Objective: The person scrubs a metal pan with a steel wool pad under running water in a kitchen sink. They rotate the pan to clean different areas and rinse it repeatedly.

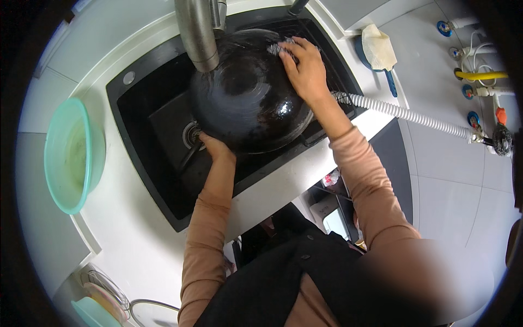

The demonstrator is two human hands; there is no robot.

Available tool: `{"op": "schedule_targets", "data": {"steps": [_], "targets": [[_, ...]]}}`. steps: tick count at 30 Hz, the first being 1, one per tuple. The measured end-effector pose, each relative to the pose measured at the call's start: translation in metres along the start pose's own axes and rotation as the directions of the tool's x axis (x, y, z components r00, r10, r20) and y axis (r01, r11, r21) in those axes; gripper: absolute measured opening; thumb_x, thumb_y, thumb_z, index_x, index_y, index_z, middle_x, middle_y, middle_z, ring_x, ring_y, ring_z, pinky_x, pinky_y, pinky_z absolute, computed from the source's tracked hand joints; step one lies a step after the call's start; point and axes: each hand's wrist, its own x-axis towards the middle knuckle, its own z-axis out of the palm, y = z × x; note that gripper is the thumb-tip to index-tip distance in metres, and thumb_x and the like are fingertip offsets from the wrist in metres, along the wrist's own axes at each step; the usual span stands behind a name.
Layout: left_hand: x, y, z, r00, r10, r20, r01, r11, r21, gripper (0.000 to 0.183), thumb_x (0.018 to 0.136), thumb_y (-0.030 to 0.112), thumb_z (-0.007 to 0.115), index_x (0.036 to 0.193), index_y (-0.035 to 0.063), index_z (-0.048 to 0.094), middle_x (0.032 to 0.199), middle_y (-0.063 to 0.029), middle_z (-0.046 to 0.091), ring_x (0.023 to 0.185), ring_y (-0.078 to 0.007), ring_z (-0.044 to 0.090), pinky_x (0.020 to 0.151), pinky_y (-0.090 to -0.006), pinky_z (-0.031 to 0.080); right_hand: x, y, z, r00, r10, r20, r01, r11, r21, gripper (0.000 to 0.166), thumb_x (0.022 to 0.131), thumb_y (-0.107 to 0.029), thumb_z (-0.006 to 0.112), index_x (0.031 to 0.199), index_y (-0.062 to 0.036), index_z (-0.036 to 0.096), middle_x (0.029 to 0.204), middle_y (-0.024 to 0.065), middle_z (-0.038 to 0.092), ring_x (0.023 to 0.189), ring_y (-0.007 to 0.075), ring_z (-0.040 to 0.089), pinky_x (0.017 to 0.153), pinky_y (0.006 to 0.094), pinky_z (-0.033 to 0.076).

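Observation:
A dark wok (245, 98) lies bottom-up over the black sink (137, 163), its wet underside shining and marked with circular rings. At its near left side my left hand (218, 149) grips it where a dark handle (190, 157) sticks out; most of those fingers are hidden. My right hand (306, 67) presses a steel wool scrubber (276, 49) onto the wok's far right part. Above the wok's left side hangs a brushed metal faucet (198, 41). The drain strainer (191, 135) shows beside my left hand.
A mint-green basin (96, 151) with cloudy liquid stands on the white counter (135, 245) at left. To the right are a small blue pan (361, 53) with a cream cloth (380, 49) and a white corrugated hose (404, 108). Dishes (102, 304) sit at lower left.

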Motion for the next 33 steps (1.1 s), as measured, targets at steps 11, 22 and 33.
{"op": "schedule_targets", "data": {"steps": [11,22,33], "targets": [[-0.029,0.018,0.012,0.989,-0.128,-0.078,0.138,0.981,0.138,0.063,0.093,0.05,0.023,0.143,0.0121,0.021,0.145,-0.009,0.026,0.131,-0.0313,0.027,0.107,-0.0479,0.021,-0.069,-0.031,-0.034,0.987,-0.14,0.083,0.146,0.987,-0.074,0.027,0.076,-0.015,0.066,0.103,-0.0104,0.063,0.121,0.0148,0.048,0.117,0.0365,0.041,0.095,0.0466,0.033],[-0.027,0.061,-0.016,0.938,-0.326,-0.122,0.344,0.811,0.473,0.079,0.088,0.059,0.032,0.14,0.0013,0.019,0.144,-0.0186,0.025,0.133,-0.0358,0.023,0.105,-0.0527,0.021,-0.058,-0.006,-0.037,1.0,0.026,-0.004,-0.025,0.99,0.136,0.031,0.077,-0.019,0.066,0.105,-0.0086,0.062,0.117,0.0178,0.05,0.111,0.0353,0.046,0.093,0.0441,0.037],[-0.046,0.03,-0.008,0.92,-0.393,-0.007,0.359,0.832,0.423,0.081,0.086,0.067,0.022,0.144,0.0096,0.015,0.146,-0.0151,0.022,0.133,-0.0371,0.024,0.106,-0.0521,0.021,-0.039,0.059,-0.026,0.741,0.576,0.344,-0.663,0.548,0.51,0.081,0.064,-0.04,0.08,0.123,0.005,0.048,0.109,0.0173,0.061,0.097,0.0211,0.06,0.086,0.0297,0.046]]}}
